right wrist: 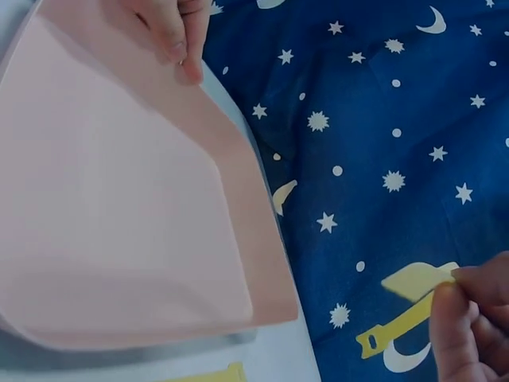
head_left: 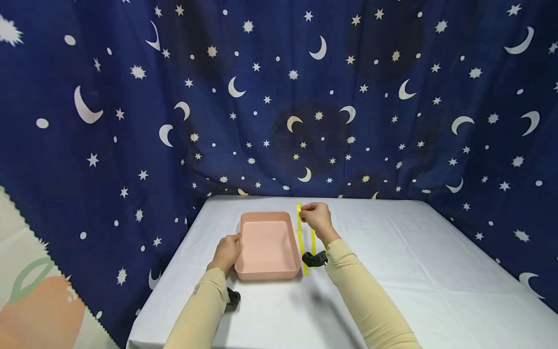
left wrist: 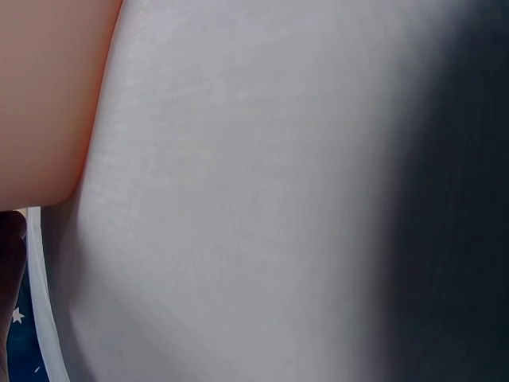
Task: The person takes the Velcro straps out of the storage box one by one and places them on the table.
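Note:
A pink rectangular tray (head_left: 267,245) sits on the white table (head_left: 392,271), and it is empty. My left hand (head_left: 227,252) rests against the tray's left rim, its fingers (right wrist: 176,36) touching the edge. My right hand (head_left: 316,216) pinches the top end of a yellow strap (head_left: 300,232) just right of the tray, lifting that end off the table. In the right wrist view the strap's end (right wrist: 417,281) shows between my fingertips (right wrist: 457,318). A second yellow strap (head_left: 313,241) lies beside it. The left wrist view shows only the tray wall (left wrist: 44,95) and tablecloth (left wrist: 238,199).
A dark blue curtain (head_left: 279,97) with stars and moons hangs behind and beside the table. Black wrist cameras (head_left: 315,259) sit on both forearms. The table's right half is bare white cloth.

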Motion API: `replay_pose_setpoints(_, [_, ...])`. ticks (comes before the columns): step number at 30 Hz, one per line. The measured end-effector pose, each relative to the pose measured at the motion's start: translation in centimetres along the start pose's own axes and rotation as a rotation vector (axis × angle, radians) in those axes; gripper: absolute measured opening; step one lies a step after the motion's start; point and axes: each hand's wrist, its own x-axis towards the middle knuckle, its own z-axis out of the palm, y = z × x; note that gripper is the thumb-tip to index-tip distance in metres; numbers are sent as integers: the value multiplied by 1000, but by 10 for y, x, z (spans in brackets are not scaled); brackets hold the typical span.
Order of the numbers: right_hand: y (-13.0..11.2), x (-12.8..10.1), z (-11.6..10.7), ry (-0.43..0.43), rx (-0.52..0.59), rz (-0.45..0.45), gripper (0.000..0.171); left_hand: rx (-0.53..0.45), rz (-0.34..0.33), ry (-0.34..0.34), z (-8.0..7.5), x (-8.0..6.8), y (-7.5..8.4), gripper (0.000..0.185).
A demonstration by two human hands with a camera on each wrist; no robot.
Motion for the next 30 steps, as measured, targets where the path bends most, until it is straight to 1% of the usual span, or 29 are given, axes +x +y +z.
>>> replay_pose_setpoints(1, [1,1,-1,0,-1,5,17,-5,-8,-1,0,0,0,37])
replay_pose_setpoints(8, [9,3,-8,6,-16,29,18,-6,10,21,2,0,-1,35])
replay_pose_setpoints(12, [15,6,-14,18,-10,33,18,-11,8,15,2,1,0,36])
replay_pose_setpoints(22, [29,11,-37,37,-14,68,22,-9,6,7,0,1,3,37])
replay_pose_setpoints(30, [38,14,-48,48,-16,75,23,-13,1,7,1,0,1,36])
